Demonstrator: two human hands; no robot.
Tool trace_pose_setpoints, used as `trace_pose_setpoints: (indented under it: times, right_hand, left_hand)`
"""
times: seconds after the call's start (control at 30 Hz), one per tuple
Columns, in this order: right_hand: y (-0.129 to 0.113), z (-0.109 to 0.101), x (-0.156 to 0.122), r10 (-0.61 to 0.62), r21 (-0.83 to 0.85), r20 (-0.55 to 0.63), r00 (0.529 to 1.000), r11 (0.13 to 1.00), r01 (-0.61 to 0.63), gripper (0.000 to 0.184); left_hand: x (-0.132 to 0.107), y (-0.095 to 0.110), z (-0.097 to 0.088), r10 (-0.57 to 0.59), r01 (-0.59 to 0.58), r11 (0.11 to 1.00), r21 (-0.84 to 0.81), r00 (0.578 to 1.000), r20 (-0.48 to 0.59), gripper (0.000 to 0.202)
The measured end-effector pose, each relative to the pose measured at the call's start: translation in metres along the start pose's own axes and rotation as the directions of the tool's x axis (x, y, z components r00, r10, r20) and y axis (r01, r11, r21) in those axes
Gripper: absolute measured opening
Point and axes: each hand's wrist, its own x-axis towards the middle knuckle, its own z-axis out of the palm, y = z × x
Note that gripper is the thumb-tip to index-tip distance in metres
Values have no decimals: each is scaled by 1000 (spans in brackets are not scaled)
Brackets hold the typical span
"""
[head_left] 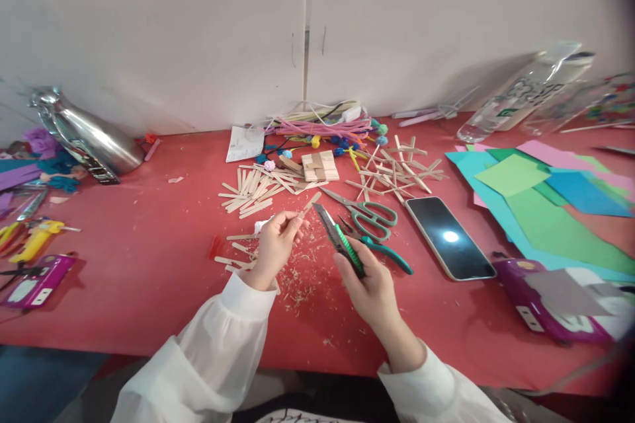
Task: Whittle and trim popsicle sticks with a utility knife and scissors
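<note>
Between the thumb and fingers of my left hand [279, 242] is a small wooden craft stick [311, 202], its free end pointing up and right. My right hand [370, 284] is wrapped round a green and black utility knife [347, 248]. The knife's blade [321, 213] is out and close to the stick; whether they touch I cannot tell. Wood shavings [300, 277] lie scattered on the red table below both hands. Several craft sticks [239, 263] lie beside and partly under my left hand. Behind it spreads a loose pile of sticks [255, 188].
Green-handled scissors [372, 218] and teal-handled pliers [389, 254] lie beyond my right hand. Further right are a phone [451, 238], coloured paper [536, 205] and a purple device [546, 304]. A steel flask [96, 132] lies leaning at left. Pipe cleaners [322, 127] lie by the wall.
</note>
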Motion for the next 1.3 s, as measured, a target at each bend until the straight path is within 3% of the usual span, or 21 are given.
trace_pose_setpoints:
  times: [0.27,0.57,0.8,1.3]
  right_hand:
    - [2,3,4,-12,-116,109,994,993,24,31]
    - [-1,3,3,87,-40,121,989,996,-83,30]
    - [-3,4,3,209,138,248,946,959,-248,35]
    - [-9,7,2,244,174,273,931,939,-297,39]
  left_hand:
    - [-2,-2,3,26,-21,996,-90,998,55,23]
    - [-2,-10,2,115,-116,989,93,993,18,23]
    - [-2,-5,-2,209,-199,917,346,978,8,21]
    - [-2,-1,-2,223,-204,893,402,975,-2,21]
